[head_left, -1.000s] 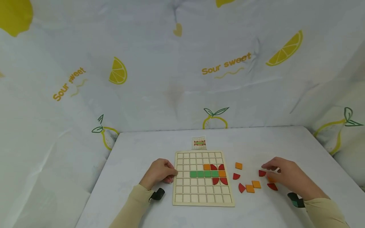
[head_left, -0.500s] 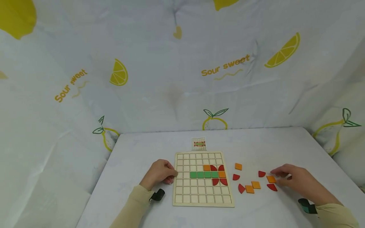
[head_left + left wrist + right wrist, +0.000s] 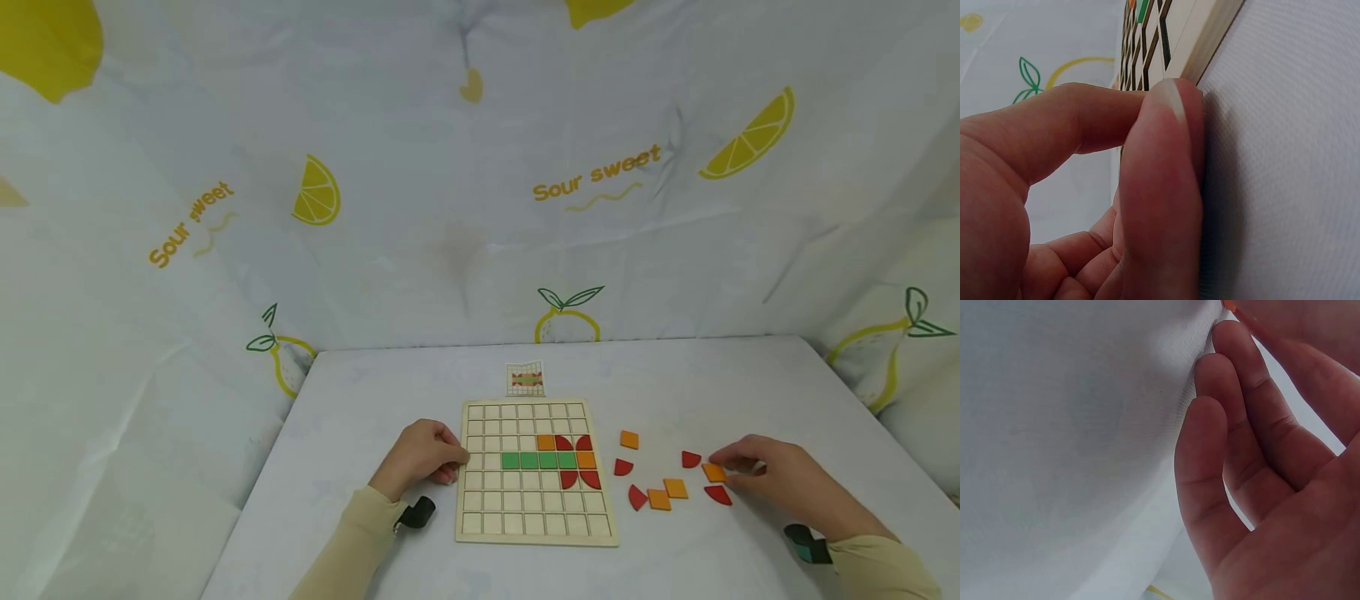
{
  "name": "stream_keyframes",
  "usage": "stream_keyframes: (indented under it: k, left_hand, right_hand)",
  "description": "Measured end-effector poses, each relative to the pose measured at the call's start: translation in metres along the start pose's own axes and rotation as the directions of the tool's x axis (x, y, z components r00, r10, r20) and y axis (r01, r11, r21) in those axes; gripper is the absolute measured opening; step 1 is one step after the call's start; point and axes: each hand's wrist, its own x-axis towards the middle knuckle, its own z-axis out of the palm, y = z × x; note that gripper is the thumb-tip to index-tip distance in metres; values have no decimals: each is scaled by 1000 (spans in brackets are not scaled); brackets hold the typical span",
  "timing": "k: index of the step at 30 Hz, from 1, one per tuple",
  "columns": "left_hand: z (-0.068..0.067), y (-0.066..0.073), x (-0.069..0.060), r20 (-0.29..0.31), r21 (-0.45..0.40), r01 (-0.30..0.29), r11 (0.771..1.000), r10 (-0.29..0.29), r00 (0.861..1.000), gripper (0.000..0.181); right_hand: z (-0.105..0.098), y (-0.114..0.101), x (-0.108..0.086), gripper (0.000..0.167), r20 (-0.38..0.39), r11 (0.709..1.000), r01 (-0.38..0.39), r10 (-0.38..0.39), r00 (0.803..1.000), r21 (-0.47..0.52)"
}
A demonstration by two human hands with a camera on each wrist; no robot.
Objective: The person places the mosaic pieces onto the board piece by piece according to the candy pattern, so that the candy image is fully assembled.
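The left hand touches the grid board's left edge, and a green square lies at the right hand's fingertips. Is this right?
Not fully: the head view shows an orange square, not a green one, at the right hand. The left hand does touch the left edge of the grid board.

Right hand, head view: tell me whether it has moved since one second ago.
Yes. Against the grid board, the right hand has shifted to the person's right, farther away, and slightly toward the person.
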Motion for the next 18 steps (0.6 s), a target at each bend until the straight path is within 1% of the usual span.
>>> stream_keyframes:
  k: [6,11,13,15,18]
  left_hand:
    - [1,-1,1,-4,6,2,1000,-2,1000,18]
    - [1,-2,3,-1,15,-2,1000,2,1000,18]
    - [1,-2,3,-4,20,-2,1000,2,1000,18]
    - [1,-2,3,-8,21,0,1000,0,1000,18]
    - [1,-1,2,-11,18,6,1000,-6,1000,19]
  right_hand:
    - [0,1,1,31,-13,1000,4,-4,1000,-12]
    - [-3,-5,2,36,-24,1000,-8,8,1000,-7]
    - [-4,-12,3,36,-24,1000,-7,7,1000,0]
    - [-5,-21,6,34,-27,1000,10,-10,1000,5]
    - [-3,-40,10,31,-36,999,38,-38,999,11]
